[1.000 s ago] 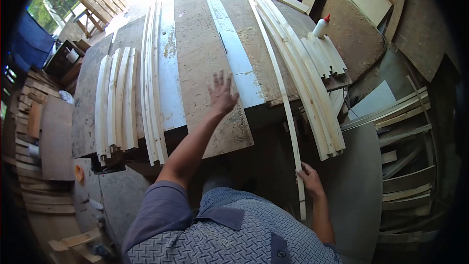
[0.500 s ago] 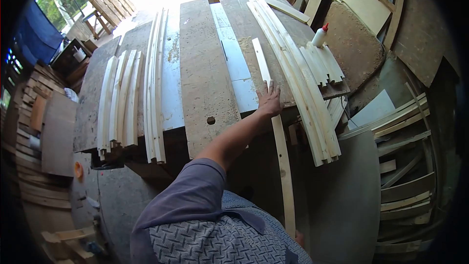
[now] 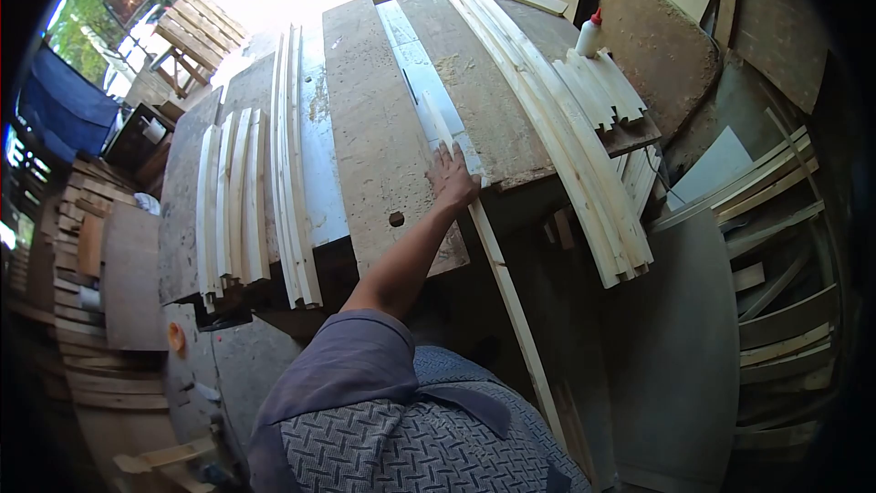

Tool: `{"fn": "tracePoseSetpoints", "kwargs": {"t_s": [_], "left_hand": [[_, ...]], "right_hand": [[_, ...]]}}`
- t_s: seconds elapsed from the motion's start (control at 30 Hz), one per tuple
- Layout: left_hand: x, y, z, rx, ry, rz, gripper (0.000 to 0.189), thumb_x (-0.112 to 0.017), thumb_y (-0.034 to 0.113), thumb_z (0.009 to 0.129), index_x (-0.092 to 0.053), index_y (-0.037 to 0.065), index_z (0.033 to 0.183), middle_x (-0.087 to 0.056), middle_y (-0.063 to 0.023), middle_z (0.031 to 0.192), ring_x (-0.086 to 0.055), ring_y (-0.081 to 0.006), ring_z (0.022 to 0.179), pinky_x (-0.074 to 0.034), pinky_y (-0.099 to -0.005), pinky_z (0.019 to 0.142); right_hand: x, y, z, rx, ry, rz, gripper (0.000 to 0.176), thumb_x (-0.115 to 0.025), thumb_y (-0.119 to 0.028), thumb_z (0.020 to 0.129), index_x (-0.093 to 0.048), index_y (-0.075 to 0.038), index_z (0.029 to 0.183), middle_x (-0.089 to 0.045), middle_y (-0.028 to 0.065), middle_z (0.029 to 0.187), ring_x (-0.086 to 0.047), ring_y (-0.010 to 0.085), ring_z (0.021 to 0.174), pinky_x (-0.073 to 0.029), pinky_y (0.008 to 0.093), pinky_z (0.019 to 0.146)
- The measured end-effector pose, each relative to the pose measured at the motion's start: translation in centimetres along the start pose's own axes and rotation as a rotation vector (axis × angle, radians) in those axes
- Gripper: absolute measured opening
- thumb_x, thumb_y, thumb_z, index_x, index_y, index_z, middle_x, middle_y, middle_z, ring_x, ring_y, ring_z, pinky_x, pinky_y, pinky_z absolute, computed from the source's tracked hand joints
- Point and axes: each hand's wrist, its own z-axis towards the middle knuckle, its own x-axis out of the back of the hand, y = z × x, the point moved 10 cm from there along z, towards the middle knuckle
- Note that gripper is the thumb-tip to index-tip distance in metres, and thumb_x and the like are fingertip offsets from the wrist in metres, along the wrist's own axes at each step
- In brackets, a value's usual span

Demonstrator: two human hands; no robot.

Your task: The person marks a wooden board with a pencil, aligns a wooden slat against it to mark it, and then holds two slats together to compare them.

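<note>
My left hand [image 3: 452,181] reaches over the near edge of the workbench, palm down. Its fingers are stretched forward and lie along a narrow wooden strip [image 3: 505,278]. The strip's far end lies over a pale blue-white band [image 3: 412,50] of the bench top. From under my hand it slopes down past the bench edge towards my right side. My right hand is out of view, and the strip's near end is hidden by my body. To the left is a board [image 3: 370,110] with a round hole near its front edge.
Long wooden strips [image 3: 557,119] lie to the right and overhang the bench edge. More strips [image 3: 289,173] and a shorter group [image 3: 234,192] lie left. A white glue bottle [image 3: 590,36] with a red tip stands by grooved pieces [image 3: 602,87]. Stacked timber [image 3: 785,338] lines the right side.
My left hand and the wooden strip have shifted left, from the brown boards onto the pale band. My right hand, partly seen at the bottom before, has gone out of view. The view has turned slightly.
</note>
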Motion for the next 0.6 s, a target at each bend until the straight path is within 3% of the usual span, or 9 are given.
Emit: {"fn": "tracePoseSetpoints", "kwargs": {"t_s": [0.3, 0.6], "left_hand": [[-0.1, -2.5, 1.3, 0.008, 0.010, 0.222, 0.091, -0.058, 0.032, 0.083, -0.013, -0.001, 0.155, -0.004, -0.0148, 0.165, 0.007, -0.0363, 0.151, -0.004, -0.0726, 0.111], [0.3, -2.7, 2.5, 0.012, -0.006, 0.287, 0.086, -0.053, 0.030, 0.085, -0.015, -0.003, 0.154, -0.005, -0.0162, 0.164, 0.004, -0.0355, 0.151, 0.004, -0.0726, 0.111]], "right_hand": [[-1.1, -1.2, -0.2, 0.062, 0.022, -0.067, 0.037, -0.076, -0.024, 0.080, -0.068, -0.003, 0.110, -0.070, 0.0148, 0.089, -0.067, 0.0235, 0.081, -0.052, 0.0369, 0.071], [-2.7, -2.4, -0.7, 0.108, 0.017, -0.129, 0.036, -0.077, -0.024, 0.079, -0.069, -0.003, 0.106, -0.069, 0.0153, 0.086, -0.067, 0.0247, 0.077, -0.052, 0.0376, 0.069]]}}
